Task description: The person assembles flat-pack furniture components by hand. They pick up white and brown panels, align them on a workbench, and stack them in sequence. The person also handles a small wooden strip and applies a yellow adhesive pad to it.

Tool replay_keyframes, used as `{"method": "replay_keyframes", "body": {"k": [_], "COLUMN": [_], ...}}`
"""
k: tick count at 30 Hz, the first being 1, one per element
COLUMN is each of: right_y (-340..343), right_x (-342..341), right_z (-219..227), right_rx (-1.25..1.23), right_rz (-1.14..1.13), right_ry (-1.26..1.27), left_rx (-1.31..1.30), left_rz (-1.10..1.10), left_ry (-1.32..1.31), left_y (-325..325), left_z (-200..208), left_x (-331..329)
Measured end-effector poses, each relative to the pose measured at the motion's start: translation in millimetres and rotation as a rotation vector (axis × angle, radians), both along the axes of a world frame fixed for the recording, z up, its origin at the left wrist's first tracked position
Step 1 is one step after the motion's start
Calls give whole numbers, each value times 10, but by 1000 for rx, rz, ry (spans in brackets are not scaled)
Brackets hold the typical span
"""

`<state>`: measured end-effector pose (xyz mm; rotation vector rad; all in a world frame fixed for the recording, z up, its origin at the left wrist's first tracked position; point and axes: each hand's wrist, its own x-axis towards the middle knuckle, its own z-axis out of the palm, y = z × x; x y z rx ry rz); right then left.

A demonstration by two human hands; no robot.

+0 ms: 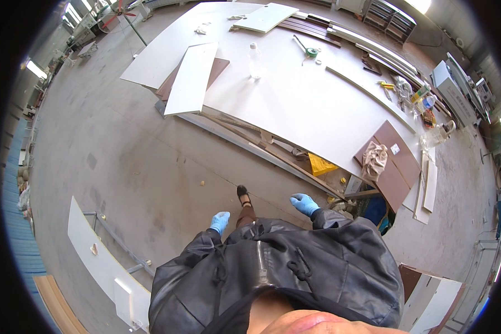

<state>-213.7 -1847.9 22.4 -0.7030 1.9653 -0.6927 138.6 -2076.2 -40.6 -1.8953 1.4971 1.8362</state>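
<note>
Both of my hands wear light blue gloves and hang at my sides, apart from everything on the table. My left hand is just left of my leg, with loosely stretched fingers and nothing in it. Farther right, my right hand is also free of any object, its fingers loosely extended. Nearest to it is the table's front edge, where a yellow item lies under the top. The large white tabletop stretches ahead of me. One dark shoe shows on the grey floor between my hands.
A white panel overhangs the table's left front edge. On the table are a clear bottle, a green tape measure and a crumpled cloth on brown boards. Behind me at left stands a long white panel beside a metal frame.
</note>
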Motion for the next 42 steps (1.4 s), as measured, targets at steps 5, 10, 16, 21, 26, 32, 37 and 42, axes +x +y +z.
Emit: {"method": "replay_keyframes", "body": {"k": [5, 10, 16, 21, 26, 32, 37, 42], "right_y": [-989, -1876, -2420, -2819, -3473, -4117, -4438, -4497], "right_x": [-301, -636, -948, -1508, -2314, -3068, -3308, -3282], "right_z": [160, 439, 423, 482, 600, 461, 280, 227], "right_rx": [-152, -195, -213, -424, -423, -340, -338, -266], "right_rz": [-63, -230, -346, -496, -538, -540, -503, -371], "right_ry": [110, 93, 36, -96, 145, 427, 736, 990], "left_rx": [-196, -316, -325, -213, -150, -73, 41, 244], "left_rz": [87, -2, 58, -1, 51, 114, 90, 147], "left_ry": [232, 360, 373, 562, 644, 783, 847, 901], "left_y": [-1044, -2174, -3141, -3556, -4080, -5087, -5938, -6561], "left_z": [28, 328, 800, 1381, 1764, 1762, 1555, 1299], "left_x": [-653, -1341, -2186, -3007, -3773, -4871, -6064, -7444]}}
